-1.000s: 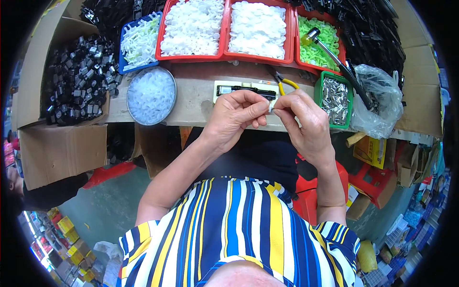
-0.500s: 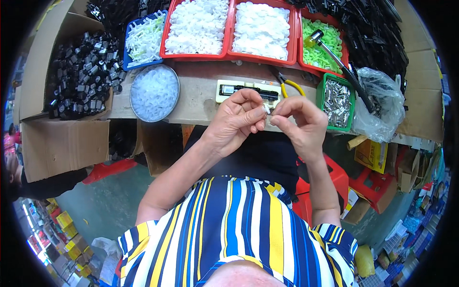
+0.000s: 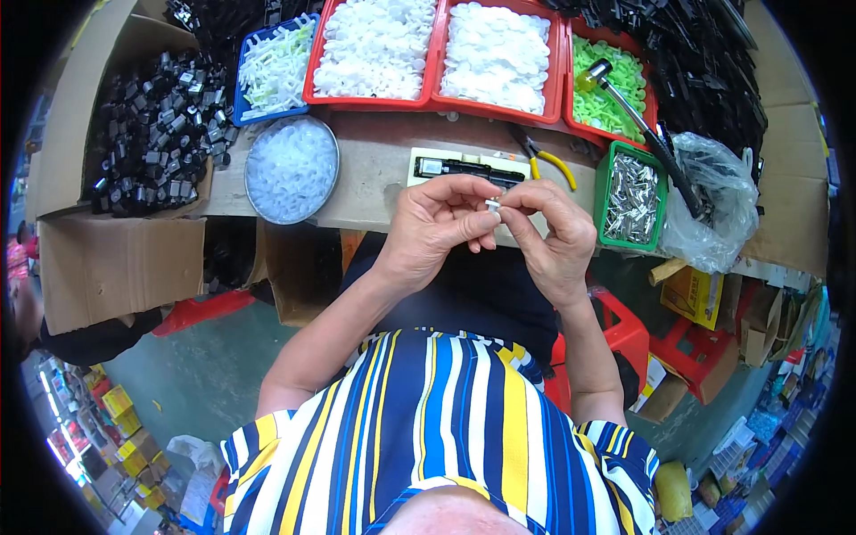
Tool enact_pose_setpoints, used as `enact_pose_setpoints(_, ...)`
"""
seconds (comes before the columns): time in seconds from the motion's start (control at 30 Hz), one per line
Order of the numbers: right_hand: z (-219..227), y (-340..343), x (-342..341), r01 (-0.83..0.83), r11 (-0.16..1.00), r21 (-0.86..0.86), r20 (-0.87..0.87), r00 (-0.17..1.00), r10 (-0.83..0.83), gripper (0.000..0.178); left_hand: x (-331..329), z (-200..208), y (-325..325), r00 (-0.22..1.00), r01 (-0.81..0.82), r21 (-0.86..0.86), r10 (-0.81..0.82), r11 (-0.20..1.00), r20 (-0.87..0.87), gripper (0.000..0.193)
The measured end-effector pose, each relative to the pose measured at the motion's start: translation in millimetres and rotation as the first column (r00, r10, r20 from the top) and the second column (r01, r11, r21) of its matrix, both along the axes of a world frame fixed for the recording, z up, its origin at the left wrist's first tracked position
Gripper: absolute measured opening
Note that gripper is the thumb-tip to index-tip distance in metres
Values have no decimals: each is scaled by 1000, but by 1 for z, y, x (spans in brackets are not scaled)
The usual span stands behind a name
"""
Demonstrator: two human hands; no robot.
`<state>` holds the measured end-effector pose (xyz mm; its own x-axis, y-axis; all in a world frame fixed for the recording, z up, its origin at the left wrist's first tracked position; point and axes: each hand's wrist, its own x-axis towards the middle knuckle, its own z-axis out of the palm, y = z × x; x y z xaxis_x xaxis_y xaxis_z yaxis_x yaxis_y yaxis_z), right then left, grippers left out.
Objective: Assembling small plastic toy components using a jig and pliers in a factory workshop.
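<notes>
Pinching the small white piece [image 3: 492,206] from both sides looks about right: your left hand [image 3: 428,230] has it between thumb and fingers, your right hand [image 3: 555,234] grips its other side, just on your side of the cream fixture [image 3: 414,168]. Probably best to steady it with the left, do the fine tweaking with the right, and go easy on pressure. Long axis seems roughly side to side, near-parallel to the fixture; too tiny to tell which end points where.

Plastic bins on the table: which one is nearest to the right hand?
The green bin holding silvery metal pieces; the red bins and blue bin stand farther from the right hand.
</notes>
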<state>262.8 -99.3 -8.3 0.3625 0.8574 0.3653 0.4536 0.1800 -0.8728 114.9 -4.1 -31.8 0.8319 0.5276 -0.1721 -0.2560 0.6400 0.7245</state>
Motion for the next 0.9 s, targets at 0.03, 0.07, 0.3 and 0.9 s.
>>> enact_pose_setpoints(0.03, 0, 3, 0, -6, 1000, -5, 25, 1000, 7, 12, -2, 1, 1, 999, -20, 53, 22, 998, -37, 30)
enact_pose_setpoints(0.07, -2, 7, 1, -13, 1000, -8, 24, 1000, 13, 12, -3, 1, 3, 996, -38, 106, 46, 994, -73, 31)
enact_pose_setpoints(0.3, -29, 37, 13, -49, 995, -83, 285, 956, 71, 15, -23, -14, 22, 831, -6, 983, 548, 183, -96, 35)
enact_pose_setpoints(0.9, -42, 53, 10, -75, 992, -97, 317, 943, 102, 13, -22, -27, 23, 857, 132, 975, 515, -177, -22, 32)
